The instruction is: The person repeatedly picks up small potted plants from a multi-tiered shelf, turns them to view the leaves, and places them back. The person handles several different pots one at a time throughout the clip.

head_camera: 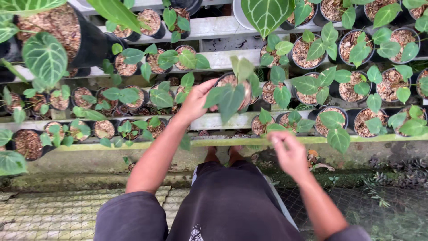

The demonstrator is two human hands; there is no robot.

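My left hand (195,101) grips the rim of a small black pot (232,91) filled with brown bark chips, lifted above the benches. A young plant with heart-shaped, pale-veined green leaves (229,99) grows from it and hangs toward me. My right hand (289,154) hovers lower and to the right of the pot, blurred, fingers loosely curled with nothing visible in them. Dark shorts and bare feet show below my arms.
Stepped concrete benches (214,27) carry many black pots of similar young plants, with a larger pot (67,33) at top left. A pale edge (223,142) fronts the lowest bench. Below lie a woven mat (53,212) at left and dark mesh ground (383,209) at right.
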